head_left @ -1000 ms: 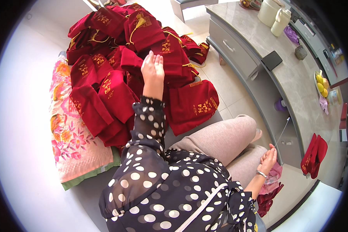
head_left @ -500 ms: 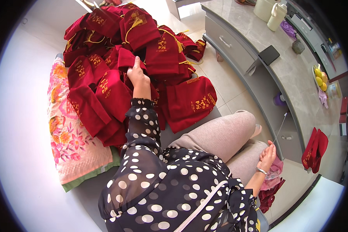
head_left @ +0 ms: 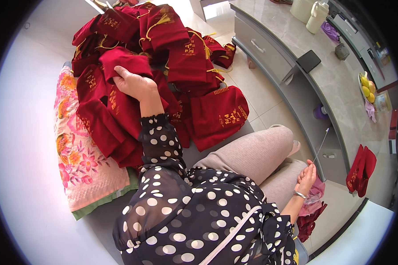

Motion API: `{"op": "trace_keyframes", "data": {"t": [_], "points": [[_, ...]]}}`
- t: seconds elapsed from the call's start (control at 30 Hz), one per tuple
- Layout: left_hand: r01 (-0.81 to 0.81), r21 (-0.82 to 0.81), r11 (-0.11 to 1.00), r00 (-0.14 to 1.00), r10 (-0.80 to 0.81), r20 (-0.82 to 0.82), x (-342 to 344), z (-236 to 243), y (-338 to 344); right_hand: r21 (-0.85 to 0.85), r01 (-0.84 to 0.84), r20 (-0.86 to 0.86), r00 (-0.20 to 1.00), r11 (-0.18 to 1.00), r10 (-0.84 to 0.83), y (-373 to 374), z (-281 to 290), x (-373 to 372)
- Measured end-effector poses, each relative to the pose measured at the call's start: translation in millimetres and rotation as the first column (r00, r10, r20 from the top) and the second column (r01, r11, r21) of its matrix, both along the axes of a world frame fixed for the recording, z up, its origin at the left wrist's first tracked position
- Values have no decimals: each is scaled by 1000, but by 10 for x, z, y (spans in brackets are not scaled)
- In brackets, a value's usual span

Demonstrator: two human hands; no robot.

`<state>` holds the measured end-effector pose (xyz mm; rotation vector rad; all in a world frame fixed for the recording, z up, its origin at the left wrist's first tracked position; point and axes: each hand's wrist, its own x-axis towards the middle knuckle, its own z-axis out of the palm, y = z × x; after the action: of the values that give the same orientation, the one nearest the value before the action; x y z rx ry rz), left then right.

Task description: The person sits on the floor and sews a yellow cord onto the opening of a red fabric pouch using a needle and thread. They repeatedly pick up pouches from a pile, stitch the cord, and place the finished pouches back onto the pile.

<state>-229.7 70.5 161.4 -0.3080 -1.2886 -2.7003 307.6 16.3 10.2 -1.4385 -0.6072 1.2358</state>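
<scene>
A dark red velvety drawstring pouch (head_left: 124, 61) is pinched in my left hand (head_left: 137, 85), lifted just above the pile. Beneath and around it lie many more red pouches (head_left: 185, 59) with gold printing, some with yellow cords and tassels. One pouch (head_left: 221, 115) lies flat at the pile's near right side. Beside my lap, my right hand (head_left: 306, 179) grips a thin rod (head_left: 321, 145) with a small white tip, pointing up and away. The rod's lower end is hidden in my fingers.
A floral pillow (head_left: 86, 163) lies left of the pile. On the right runs a grey cabinet with a stone top (head_left: 292, 42), bearing a bottle (head_left: 317, 18), a black box (head_left: 308, 61), fruit and two red pouches (head_left: 361, 170). Pink cloth (head_left: 313, 196) hangs beside my right forearm.
My left hand has moved left and slightly nearer, drawing a pouch out from among the others. The right hand with the thin rod has stayed almost still.
</scene>
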Motion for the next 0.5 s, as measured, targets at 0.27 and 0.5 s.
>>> {"op": "trace_keyframes", "data": {"t": [0.27,0.5], "points": [[311,94,946,950,-306,-61,480,299,-96,-18,14,23,1000,1000,-13,-16,12,-60],[878,300,373,315,-922,225,1338,21,43,13,34,-29,999,999,-34,-75,6,-42]]}}
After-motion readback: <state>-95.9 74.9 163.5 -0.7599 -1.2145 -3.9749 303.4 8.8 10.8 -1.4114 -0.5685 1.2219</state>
